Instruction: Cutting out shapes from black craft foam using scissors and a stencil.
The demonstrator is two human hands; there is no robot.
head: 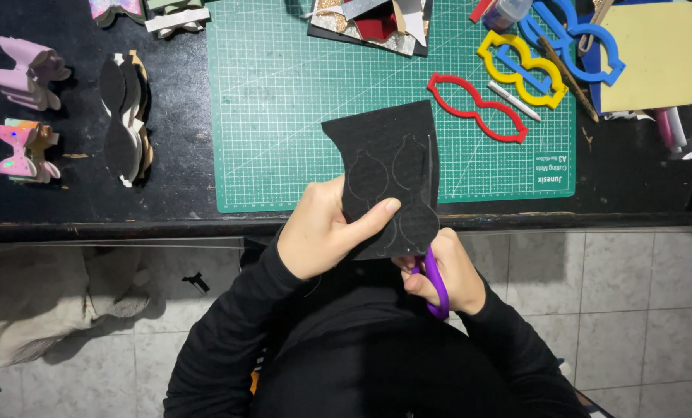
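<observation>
The left hand (pixel 320 230) pinches a black sheet of stiff felt-like material (pixel 388 174) marked with faint traced bow outlines, thumb laid across its face and fingers behind, holding it upright over the table's near edge. The right hand (pixel 447 271) is closed through the loops of purple-handled scissors (pixel 434 282), just at five o'clock of the sheet's lower edge (the blades are hidden behind the sheet). Behind the sheet, toward twelve o'clock, lies a green gridded cutting mat (pixel 284 101) on the dark worktable (pixel 75 193). At two o'clock on the mat rest a red plastic bow-shaped template (pixel 477 107), a yellow one (pixel 520 68) and a blue one (pixel 574 35). At nine to ten o'clock sit a stack of cut black bow pieces (pixel 125 116) and finished pink bows (pixel 25 73).
</observation>
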